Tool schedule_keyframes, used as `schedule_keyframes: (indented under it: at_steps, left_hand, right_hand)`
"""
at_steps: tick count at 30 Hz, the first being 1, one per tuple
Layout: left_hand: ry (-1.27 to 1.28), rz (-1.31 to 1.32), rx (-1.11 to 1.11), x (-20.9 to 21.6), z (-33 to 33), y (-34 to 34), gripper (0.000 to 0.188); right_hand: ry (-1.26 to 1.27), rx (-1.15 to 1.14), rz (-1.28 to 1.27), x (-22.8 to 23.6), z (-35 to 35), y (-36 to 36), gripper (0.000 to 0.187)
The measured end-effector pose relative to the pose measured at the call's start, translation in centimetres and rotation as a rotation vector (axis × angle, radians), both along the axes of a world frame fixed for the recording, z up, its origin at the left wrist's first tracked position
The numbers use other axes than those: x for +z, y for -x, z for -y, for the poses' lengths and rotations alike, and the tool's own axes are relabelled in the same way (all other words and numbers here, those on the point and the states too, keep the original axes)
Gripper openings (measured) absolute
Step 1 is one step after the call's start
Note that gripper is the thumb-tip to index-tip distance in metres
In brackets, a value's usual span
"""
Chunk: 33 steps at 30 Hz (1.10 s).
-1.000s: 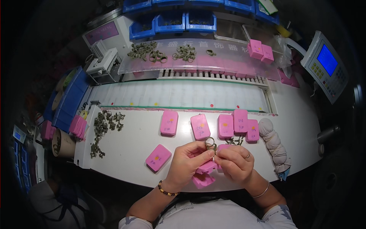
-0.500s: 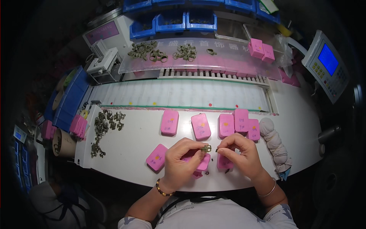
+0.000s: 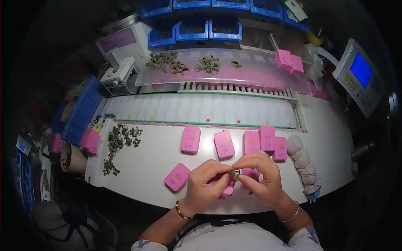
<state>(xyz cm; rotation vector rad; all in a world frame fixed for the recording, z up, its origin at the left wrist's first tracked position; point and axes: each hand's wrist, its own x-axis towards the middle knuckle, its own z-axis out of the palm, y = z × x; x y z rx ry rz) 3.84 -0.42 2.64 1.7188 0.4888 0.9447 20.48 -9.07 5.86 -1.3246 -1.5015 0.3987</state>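
Your left hand (image 3: 207,184) and right hand (image 3: 261,178) meet fingertip to fingertip just above the near edge of the surface (image 3: 159,159), both pinching one small dark metal part (image 3: 234,172) between them. The part sits at the meeting point, equally near both hands; its long axis cannot be told. A pink case (image 3: 228,189) lies directly beneath, partly hidden by your fingers.

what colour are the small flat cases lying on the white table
Pink, each flat case with a small yellowish mark on its lid; the head view shows it.
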Motion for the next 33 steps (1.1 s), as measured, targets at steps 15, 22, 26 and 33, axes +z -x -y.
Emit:
schedule_keyframes:
  at_steps: [15,22,26,33]
  left_hand:
    - [0.170,-0.110,-0.103,0.8,-0.4,-0.5,0.010]
    - [0.251,-0.106,-0.111,0.0,-0.7,-2.0,0.012]
    - [0.295,-0.086,-0.070,0.4,-1.2,-3.3,0.012]
    - [0.548,0.147,-0.139,-0.5,-2.8,-4.6,0.014]
  right_hand:
    - [0.247,0.071,-0.733,-1.1,-0.2,0.2,0.026]
    - [0.323,0.004,-0.809,-1.0,-0.9,-1.0,0.027]
    - [0.289,-0.099,-0.734,0.3,-2.6,-4.0,0.024]
    - [0.168,-0.280,-0.366,1.4,-7.6,-13.8,0.018]
